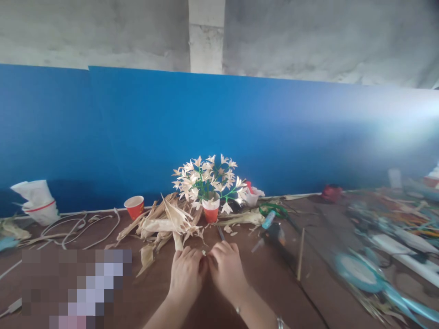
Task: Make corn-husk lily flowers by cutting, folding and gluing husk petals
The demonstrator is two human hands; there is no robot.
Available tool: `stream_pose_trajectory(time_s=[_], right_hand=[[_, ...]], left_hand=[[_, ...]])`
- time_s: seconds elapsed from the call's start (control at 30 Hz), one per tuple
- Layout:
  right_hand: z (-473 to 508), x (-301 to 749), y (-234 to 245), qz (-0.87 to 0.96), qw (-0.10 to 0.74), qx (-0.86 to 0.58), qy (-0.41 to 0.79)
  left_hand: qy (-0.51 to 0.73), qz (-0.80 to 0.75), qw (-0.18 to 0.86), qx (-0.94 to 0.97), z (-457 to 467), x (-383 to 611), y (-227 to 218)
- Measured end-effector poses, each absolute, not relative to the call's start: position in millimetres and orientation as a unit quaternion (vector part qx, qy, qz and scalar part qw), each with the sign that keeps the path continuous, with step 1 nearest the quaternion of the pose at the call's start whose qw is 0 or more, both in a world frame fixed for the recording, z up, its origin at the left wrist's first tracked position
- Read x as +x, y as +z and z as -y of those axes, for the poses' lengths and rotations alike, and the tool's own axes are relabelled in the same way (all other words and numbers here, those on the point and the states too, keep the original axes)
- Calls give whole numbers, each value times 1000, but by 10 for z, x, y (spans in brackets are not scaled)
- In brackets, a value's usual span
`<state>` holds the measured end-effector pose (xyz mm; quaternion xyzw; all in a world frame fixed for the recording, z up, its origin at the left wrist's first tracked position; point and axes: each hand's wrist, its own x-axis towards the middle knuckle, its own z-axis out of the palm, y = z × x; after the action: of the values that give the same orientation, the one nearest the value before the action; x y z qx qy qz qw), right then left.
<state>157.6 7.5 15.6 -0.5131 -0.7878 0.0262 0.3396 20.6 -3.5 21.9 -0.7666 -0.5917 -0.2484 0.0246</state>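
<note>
My left hand (187, 273) and my right hand (227, 268) meet low over the brown table, fingers curled inward and thumbs nearly touching. A small pale piece (203, 252) shows between their fingertips; the rest of it is hidden by the fingers. Just beyond my left hand lies a heap of dry corn husks (156, 227). Past my right knuckles, the grey shaft of a thin tool (221, 233) rests on the table. Straight ahead stands a red and white paper cup (210, 214) filled with pale husk flowers (206, 176) on green stems.
Left are a red paper cup (134, 208), a white cup (40, 208) and white cables (82, 228). Right of my hands lie a dark glue gun (274, 234), a stick (301, 253), a blue ribbon roll (358, 272) and a power strip (406, 258). Behind rises a blue panel (154, 123).
</note>
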Motion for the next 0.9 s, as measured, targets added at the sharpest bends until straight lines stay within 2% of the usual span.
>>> stream_pose_trajectory(time_s=[0.1,0.17,0.3,0.4,0.7,0.9], right_hand=[[-103,1615,137,749,375,-545,31],[-136,1654,122,735,398,-543,87],[-191,1689,95,734,426,-490,202],[-196,1677,67,744,424,-469,218],[-226,1750,0,734,407,-521,154],[-354,2046,188,701,282,-655,27]], left_hand=[[-252,638,36,-727,12,144,222],[-263,639,22,-722,1,111,217],[-315,586,-37,-746,13,135,204],[-337,559,-77,-754,19,178,200],[-321,594,-84,-733,-28,125,141],[-275,612,-61,-739,-60,131,91]])
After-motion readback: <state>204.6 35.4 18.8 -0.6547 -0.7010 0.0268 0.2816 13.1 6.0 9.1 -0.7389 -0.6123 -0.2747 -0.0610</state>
